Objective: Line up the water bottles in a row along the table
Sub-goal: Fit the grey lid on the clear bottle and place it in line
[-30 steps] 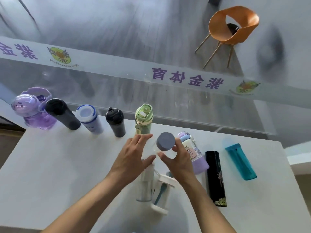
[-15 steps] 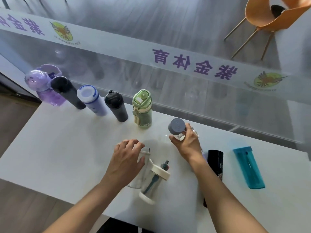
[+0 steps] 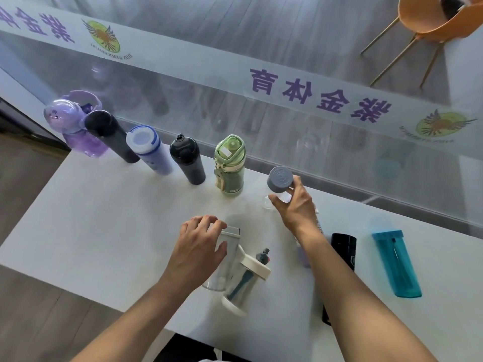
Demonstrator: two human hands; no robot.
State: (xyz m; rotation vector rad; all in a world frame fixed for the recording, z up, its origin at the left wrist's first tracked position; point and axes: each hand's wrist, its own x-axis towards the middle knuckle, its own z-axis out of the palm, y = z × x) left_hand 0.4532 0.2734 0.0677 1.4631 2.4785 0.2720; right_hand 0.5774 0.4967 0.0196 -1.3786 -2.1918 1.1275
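Several bottles stand in a row along the far table edge: a purple bottle [image 3: 75, 126], a black one [image 3: 109, 135], a white-lidded lilac one [image 3: 149, 150], a black flask [image 3: 187, 159] and a green bottle [image 3: 230, 165]. My right hand [image 3: 295, 207] grips a clear bottle with a grey cap [image 3: 279, 178] upright, just right of the green one. My left hand [image 3: 198, 244] rests on a clear bottle [image 3: 227, 246] lying on its side. Beside that lies a clear bottle with white ends [image 3: 247, 279]. A black bottle [image 3: 343, 246] and a teal bottle [image 3: 396, 262] lie flat at the right.
The white table [image 3: 91, 226] ends close to me and at the left, with wooden floor beyond. A glass wall with a white lettered band runs right behind the row. An orange chair [image 3: 433, 24] stands behind the glass. Part of another bottle shows under my right forearm.
My right hand carried the grey-capped bottle away from me toward the row's right end. My left hand dropped from it onto the lying clear bottle. The view tilted down and left.
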